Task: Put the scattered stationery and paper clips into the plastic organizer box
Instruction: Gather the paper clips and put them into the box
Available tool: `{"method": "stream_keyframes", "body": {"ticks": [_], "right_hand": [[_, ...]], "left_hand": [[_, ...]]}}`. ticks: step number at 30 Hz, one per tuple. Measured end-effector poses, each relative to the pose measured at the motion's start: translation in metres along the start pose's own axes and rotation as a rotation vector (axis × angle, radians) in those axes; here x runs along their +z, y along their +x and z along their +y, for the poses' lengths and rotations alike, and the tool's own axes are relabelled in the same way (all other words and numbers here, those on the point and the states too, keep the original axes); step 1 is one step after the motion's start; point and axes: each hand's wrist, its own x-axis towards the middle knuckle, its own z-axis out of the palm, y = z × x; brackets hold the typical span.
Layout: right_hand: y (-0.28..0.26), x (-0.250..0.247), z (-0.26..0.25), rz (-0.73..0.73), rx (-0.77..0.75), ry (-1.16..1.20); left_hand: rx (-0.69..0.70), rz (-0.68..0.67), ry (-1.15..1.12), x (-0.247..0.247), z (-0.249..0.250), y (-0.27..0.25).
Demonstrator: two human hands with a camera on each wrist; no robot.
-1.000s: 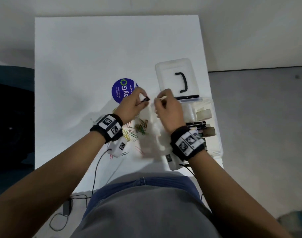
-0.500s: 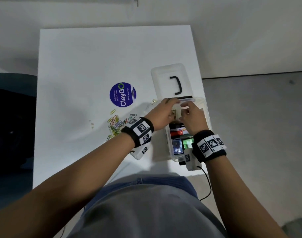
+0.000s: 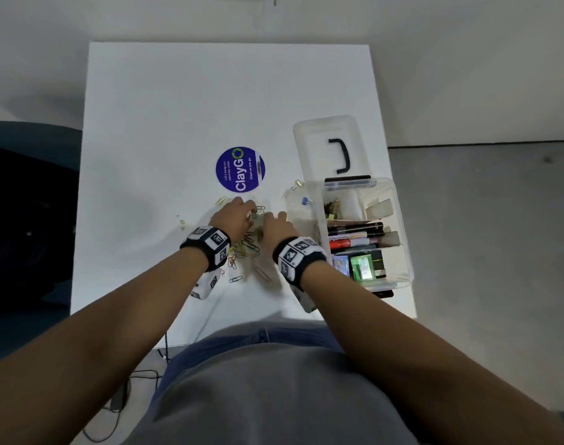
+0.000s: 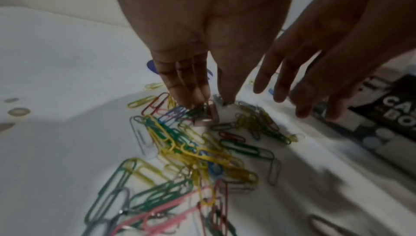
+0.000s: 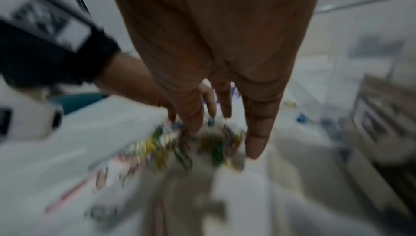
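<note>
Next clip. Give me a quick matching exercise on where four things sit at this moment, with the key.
Things:
1. paper clips
2. blue binder clip
3. lid
4. round sticker

Places:
A. on the table beyond the organizer box
B. left of the lid
C. heaped under the left hand and right hand
D. beside the box's left wall

Pairs: 1-C, 2-D, 3-A, 4-B
</note>
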Motion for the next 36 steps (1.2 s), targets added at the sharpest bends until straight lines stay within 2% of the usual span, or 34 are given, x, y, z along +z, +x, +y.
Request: {"method": "stream_keyframes", "body": {"ticks": [3, 5, 9, 12, 15, 17, 22, 26, 30, 36], "right_hand": [[0.007, 0.025, 0.005, 0.053, 0.056, 0.022], [0.009, 0.035, 0.008, 0.082, -0.003, -0.006], [0.007, 0.046, 0.021, 0.036, -0.11, -0.085], [0.004, 0.049, 0.028, 0.013, -0.092, -0.085], [0.001, 0.048, 0.032, 0.001, -0.09, -0.038], [0.0, 0.047, 0.032, 0.015, -0.075, -0.029], [-0.007, 0.036, 0.035, -0.002, 0.001, 0.047], [-0.009, 0.03, 0.035, 0.053, -0.011, 0.069], [-0.013, 0.014, 0.033, 0.083, -0.057, 0.129], [-0.041, -0.038, 0.046, 0.311, -0.175, 0.297]], "left_hand": [[0.024, 0.003, 0.084, 0.005, 0.002, 0.006], [0.028, -0.004, 0.168, 0.005, 0.0, 0.007], [0.045, -0.022, 0.239, 0.005, -0.004, 0.001], [0.082, 0.058, 0.08, -0.006, 0.009, -0.009], [0.23, 0.163, -0.162, -0.031, 0.049, -0.019], [0.334, 0.203, -0.24, -0.047, 0.084, -0.019], [0.479, 0.156, -0.235, -0.057, 0.14, -0.006], [0.365, 0.131, -0.254, -0.059, 0.124, 0.0], [0.123, 0.178, -0.237, -0.058, 0.058, 0.004], [-0.146, -0.011, 0.044, -0.026, 0.002, 0.005]]}}
